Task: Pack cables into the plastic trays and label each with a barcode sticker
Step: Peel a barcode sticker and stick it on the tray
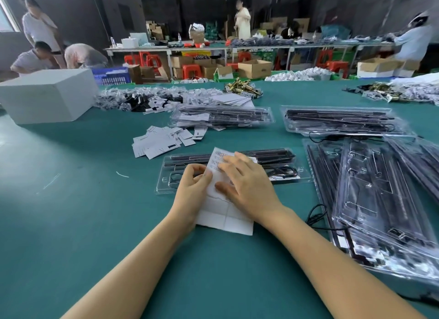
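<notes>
A clear plastic tray (280, 162) with black cables inside lies on the green table in front of me. Across its middle lies a white barcode sticker sheet (223, 216), reaching down toward me. My left hand (192, 188) pinches the sheet's left edge with curled fingers. My right hand (247, 183) rests flat on the sheet, fingers spread over its printed upper part. The tray's middle is hidden under the sheet and both hands.
Filled trays lie stacked at the back middle (223, 116), back right (339, 121) and in a large pile at my right (380, 195). Loose paper cards (164, 140) lie left of the tray. A white box (47, 95) stands far left. People work at tables behind.
</notes>
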Demonstrator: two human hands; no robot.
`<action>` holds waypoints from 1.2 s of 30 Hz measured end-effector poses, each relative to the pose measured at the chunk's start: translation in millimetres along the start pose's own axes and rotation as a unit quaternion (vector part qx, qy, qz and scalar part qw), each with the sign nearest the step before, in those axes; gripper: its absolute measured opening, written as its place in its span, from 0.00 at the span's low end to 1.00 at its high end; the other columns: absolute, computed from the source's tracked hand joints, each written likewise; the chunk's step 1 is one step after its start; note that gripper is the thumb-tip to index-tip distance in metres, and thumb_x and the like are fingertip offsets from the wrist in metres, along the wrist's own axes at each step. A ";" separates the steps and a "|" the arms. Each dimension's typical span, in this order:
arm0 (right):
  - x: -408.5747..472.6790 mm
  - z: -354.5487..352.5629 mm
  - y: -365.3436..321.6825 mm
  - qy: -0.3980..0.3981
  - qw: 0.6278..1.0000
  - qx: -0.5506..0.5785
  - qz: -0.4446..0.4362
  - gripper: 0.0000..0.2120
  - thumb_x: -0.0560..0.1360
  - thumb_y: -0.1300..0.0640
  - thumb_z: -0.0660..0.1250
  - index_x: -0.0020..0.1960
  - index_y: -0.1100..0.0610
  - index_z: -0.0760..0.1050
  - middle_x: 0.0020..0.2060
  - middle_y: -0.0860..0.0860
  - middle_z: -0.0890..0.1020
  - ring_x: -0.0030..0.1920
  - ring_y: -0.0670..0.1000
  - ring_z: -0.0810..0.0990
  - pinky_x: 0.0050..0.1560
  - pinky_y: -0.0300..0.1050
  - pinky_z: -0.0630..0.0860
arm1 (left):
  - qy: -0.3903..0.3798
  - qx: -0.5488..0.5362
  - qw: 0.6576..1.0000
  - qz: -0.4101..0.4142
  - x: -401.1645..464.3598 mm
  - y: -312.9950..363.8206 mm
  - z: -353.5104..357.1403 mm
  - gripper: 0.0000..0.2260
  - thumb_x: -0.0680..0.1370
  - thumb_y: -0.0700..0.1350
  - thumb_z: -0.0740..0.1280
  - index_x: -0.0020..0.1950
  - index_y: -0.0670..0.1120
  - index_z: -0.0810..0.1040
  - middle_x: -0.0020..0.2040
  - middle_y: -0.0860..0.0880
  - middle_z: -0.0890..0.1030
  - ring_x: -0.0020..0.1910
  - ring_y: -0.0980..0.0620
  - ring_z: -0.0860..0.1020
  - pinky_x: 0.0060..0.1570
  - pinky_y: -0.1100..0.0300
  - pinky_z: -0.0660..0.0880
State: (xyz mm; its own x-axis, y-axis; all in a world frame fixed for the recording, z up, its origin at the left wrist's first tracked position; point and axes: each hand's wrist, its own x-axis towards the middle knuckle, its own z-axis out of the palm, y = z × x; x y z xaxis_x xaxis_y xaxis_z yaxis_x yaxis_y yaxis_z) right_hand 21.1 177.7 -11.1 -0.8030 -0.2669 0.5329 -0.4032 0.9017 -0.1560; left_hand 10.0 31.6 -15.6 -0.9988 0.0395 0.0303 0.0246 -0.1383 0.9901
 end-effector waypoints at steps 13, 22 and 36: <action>0.3 2.0 -1.6 0.094 0.987 0.114 0.055 0.13 0.76 0.54 0.69 0.56 0.61 0.79 0.53 0.54 0.81 0.55 0.56 0.78 0.55 0.55 0.74 | -0.061 -0.025 0.998 -0.004 -1.7 5.6 -2.1 0.08 0.78 0.42 0.68 0.42 0.54 0.81 0.41 0.48 0.84 0.38 0.51 0.79 0.43 0.55 0.77; 0.7 -1.7 -3.6 0.150 0.962 0.220 0.061 0.07 0.70 0.57 0.75 0.45 0.60 0.83 0.42 0.50 0.84 0.45 0.52 0.81 0.49 0.49 0.76 | -0.075 0.031 0.996 0.047 -3.2 3.6 -1.4 0.08 0.79 0.41 0.66 0.47 0.53 0.81 0.46 0.45 0.82 0.46 0.48 0.79 0.58 0.47 0.72; 5.9 -15.3 3.7 0.083 0.802 0.523 0.276 0.05 0.69 0.60 0.76 0.37 0.51 0.83 0.37 0.50 0.84 0.40 0.49 0.81 0.44 0.43 0.78 | -0.058 0.035 0.997 0.030 0.7 -2.3 -1.6 0.14 0.80 0.37 0.64 0.50 0.57 0.82 0.42 0.52 0.82 0.46 0.48 0.79 0.53 0.51 0.76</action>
State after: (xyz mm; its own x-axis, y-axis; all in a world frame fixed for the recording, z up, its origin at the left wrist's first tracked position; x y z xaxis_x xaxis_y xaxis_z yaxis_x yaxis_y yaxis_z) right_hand 21.6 184.7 4.2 -0.9516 0.2014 0.2322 -0.2235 0.0656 -0.9725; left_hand 9.2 30.4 -18.1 -0.9839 0.1477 0.1010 0.0906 -0.0755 0.9930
